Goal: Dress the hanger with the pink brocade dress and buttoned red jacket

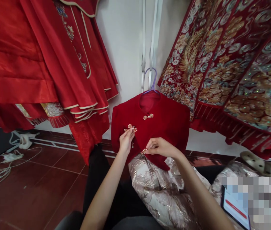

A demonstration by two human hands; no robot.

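A dark red velvet jacket hangs before me on a purple hanger. Pearl-and-flower trim marks its frog fasteners; the one at the neck joins both sides of the collar. My left hand is closed, fingertips pinching the flower-shaped frog button at the jacket's left side. Lower down, my right hand pinches another frog button at the corner of the front flap. Between the hands hangs a small round button. Pale metallic brocade fabric lies beneath the jacket, across my lap.
Plain red garments hang at left, a heavily embroidered red garment at right. White metal rack bars stand behind. White cables and plugs lie on the tiled floor. A phone rests on the fabric.
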